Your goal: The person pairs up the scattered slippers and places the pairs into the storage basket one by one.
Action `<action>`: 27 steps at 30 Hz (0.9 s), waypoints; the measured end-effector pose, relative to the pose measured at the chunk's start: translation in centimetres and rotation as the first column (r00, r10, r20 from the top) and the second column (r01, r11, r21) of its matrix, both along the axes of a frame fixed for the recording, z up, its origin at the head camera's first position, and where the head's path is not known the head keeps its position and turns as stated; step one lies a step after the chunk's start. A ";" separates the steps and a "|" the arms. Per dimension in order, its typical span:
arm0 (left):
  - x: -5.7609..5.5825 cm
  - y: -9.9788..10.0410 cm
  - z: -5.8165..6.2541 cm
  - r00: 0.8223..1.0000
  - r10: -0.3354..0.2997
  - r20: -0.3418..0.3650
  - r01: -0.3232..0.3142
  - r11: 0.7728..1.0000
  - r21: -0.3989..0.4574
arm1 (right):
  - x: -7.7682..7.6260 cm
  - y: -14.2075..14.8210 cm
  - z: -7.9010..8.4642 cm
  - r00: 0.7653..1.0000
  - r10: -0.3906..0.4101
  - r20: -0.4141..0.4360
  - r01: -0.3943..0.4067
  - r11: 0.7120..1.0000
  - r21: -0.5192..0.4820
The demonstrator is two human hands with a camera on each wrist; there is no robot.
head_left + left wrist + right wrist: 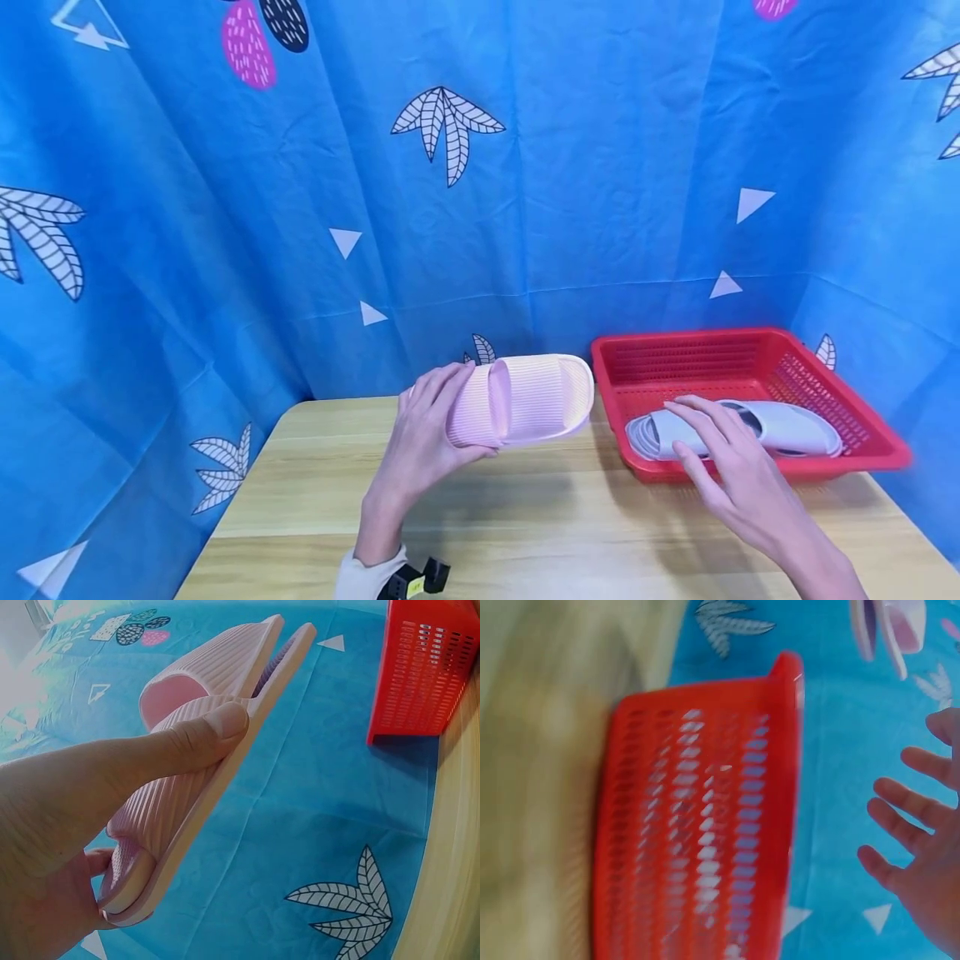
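My left hand (427, 425) grips a pair of pale pink slippers (534, 396) with ribbed straps, raised above the table. In the left wrist view the pink slippers (169, 806) are fitted together, and the thumb presses across a ribbed strap. Their far end points toward the red basket (832, 396) on the right. My right hand (738, 475) hovers over the basket's front edge with fingers spread and nothing in them. Below and behind it, light grey slippers (798, 425) lie in the basket, partly hidden by that hand.
The wooden table (315, 492) extends under both hands. A blue patterned curtain (600, 208) hangs behind it and along both sides. A black watch-like band (405, 583) sits on the left wrist by a white sleeve (367, 575).
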State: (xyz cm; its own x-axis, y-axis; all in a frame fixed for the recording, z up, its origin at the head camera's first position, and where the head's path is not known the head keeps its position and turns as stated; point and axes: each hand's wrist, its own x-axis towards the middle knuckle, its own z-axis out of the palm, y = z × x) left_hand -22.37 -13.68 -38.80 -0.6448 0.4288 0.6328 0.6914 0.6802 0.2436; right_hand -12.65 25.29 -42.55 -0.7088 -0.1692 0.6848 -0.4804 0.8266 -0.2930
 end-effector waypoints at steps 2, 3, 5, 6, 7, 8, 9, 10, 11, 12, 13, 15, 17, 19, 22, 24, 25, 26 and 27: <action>-0.1 0.0 -0.1 1.000 0.001 0.002 -0.001 1.000 -0.002 | 0.3 0.8 -0.7 1.000 -0.015 -0.005 0.015 1.000 -0.001; -0.2 0.0 -0.1 1.000 0.002 0.003 -0.002 1.000 -0.002 | 0.4 1.2 -0.9 1.000 -0.019 -0.011 0.019 1.000 -0.001; -0.3 0.1 -0.2 1.000 0.001 0.006 -0.001 1.000 0.001 | 0.6 1.8 -1.5 0.999 -0.027 -0.021 0.027 1.000 0.002; -0.4 0.1 -0.3 1.000 0.002 0.009 -0.002 1.000 0.003 | 0.6 2.1 -1.7 0.999 -0.031 -0.026 0.031 1.000 0.003; -0.4 0.1 -0.4 1.000 0.003 0.011 -0.003 1.000 0.005 | 0.7 2.4 -2.0 0.999 -0.036 -0.030 0.036 0.999 0.006; -0.5 0.1 -0.4 1.000 0.003 0.014 -0.003 1.000 0.007 | 0.7 2.6 -2.2 0.999 -0.042 -0.033 0.042 0.999 0.009; -0.5 0.1 -0.5 1.000 0.005 0.016 -0.005 1.000 0.007 | 0.8 2.8 -2.4 0.998 -0.048 -0.034 0.049 0.999 0.014; -0.6 0.1 -0.5 1.000 0.005 0.017 -0.005 1.000 0.009 | 0.8 3.0 -2.7 0.998 -0.057 -0.037 0.057 0.998 0.021; -0.6 0.1 -0.6 1.000 0.005 0.017 -0.005 1.000 0.010 | 0.8 3.2 -3.0 0.997 -0.064 -0.037 0.064 0.998 0.025; -0.7 0.1 -0.6 1.000 0.007 0.016 -0.007 1.000 0.010 | 0.8 3.4 -3.2 0.997 -0.070 -0.038 0.071 0.997 0.031; -0.7 0.1 -0.7 1.000 0.006 0.012 -0.006 1.000 0.013 | 0.7 3.5 -3.5 0.996 -0.072 -0.048 0.074 0.997 0.038; -0.8 0.1 -0.9 1.000 0.003 0.010 -0.003 1.000 0.018 | 0.6 3.7 -3.9 0.995 -0.088 -0.046 0.090 0.995 0.053; -1.0 0.2 -1.0 1.000 0.002 0.005 -0.002 1.000 0.018 | 0.4 4.0 -4.2 0.994 -0.097 -0.042 0.099 0.993 0.062; -1.1 0.3 -1.1 1.000 -0.002 0.004 0.002 1.000 0.017 | 0.3 4.2 -4.6 0.993 -0.107 -0.039 0.110 0.991 0.076; -1.2 0.5 -1.2 1.000 -0.008 0.016 0.008 1.000 0.020 | 0.2 4.4 -5.0 0.992 -0.123 -0.029 0.125 0.986 0.108; -1.3 0.6 -1.4 1.000 -0.009 0.027 0.009 1.000 0.023 | 0.2 4.5 -5.4 0.991 -0.133 -0.034 0.136 0.981 0.138; -1.3 0.7 -1.4 1.000 -0.008 0.031 0.007 1.000 0.024 | 0.2 4.6 -5.5 0.990 -0.137 -0.035 0.140 0.978 0.153; -1.4 0.8 -1.5 0.999 -0.007 0.035 0.006 1.000 0.024 | 0.2 4.6 -5.6 0.990 -0.139 -0.036 0.143 0.975 0.169; -1.4 0.9 -1.6 0.999 -0.007 0.041 0.006 1.000 0.024 | 0.3 4.7 -5.8 0.989 -0.141 -0.038 0.146 0.972 0.183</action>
State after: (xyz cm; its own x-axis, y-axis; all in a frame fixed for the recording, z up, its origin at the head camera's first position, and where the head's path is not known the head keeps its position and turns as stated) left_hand -23.78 -12.83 -40.41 -0.6679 0.4178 0.6160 0.6846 0.6696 0.2881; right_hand -12.40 29.97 -48.32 -0.7185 -0.1919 0.6685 -0.3577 0.9263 -0.1186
